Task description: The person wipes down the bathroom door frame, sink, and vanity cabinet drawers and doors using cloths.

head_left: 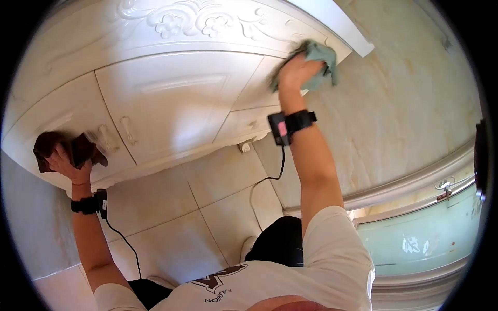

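Note:
A white cabinet (171, 93) with carved scrollwork and two pale door handles spans the upper left. My left hand (70, 165) presses a dark brown cloth (49, 145) against the cabinet's left door. At the cabinet's upper right, my right hand (298, 72) holds a green cloth (321, 54) against the drawer side near the corner; both are slightly blurred. The fingers of my right hand are partly hidden by the cloth. Black straps with small devices and cables circle both wrists.
Tiled floor (207, 212) lies below the cabinet. A marbled wall (394, 114) stands to the right, with a curved glass panel (415, 249) in a pale frame at the lower right. A cable hangs from each wrist. My shoes and dark trousers show at the bottom.

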